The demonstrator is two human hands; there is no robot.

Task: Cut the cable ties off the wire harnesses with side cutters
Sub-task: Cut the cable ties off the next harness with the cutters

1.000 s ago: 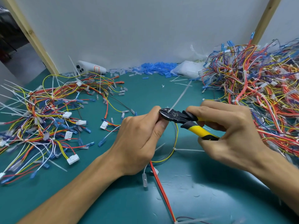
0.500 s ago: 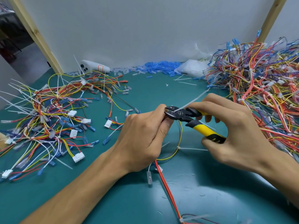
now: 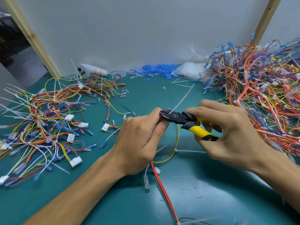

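Observation:
My left hand [image 3: 139, 140] pinches a wire harness [image 3: 176, 143] of yellow, black and red wires in the middle of the table. My right hand [image 3: 227, 132] grips yellow-handled side cutters [image 3: 183, 121]. Their black jaws sit right at my left fingertips, at the base of a white cable tie [image 3: 181, 99] whose tail points up and to the right. A second white cable tie [image 3: 190, 151] sticks out sideways from the same harness lower down. My left fingers hide the exact spot where the jaws meet the tie.
A loose spread of harnesses with white connectors [image 3: 45, 124] lies on the left of the green mat [image 3: 211, 192]. A dense pile of harnesses [image 3: 259, 98] fills the right. Blue terminal sleeves [image 3: 155, 71], a white device [image 3: 92, 71] and a plastic bag [image 3: 188, 72] line the wall.
Both hands stay together on the harness and cutters. The cable tie's tail swung flatter to the right, then back up. The cutter jaws stay at the tie.

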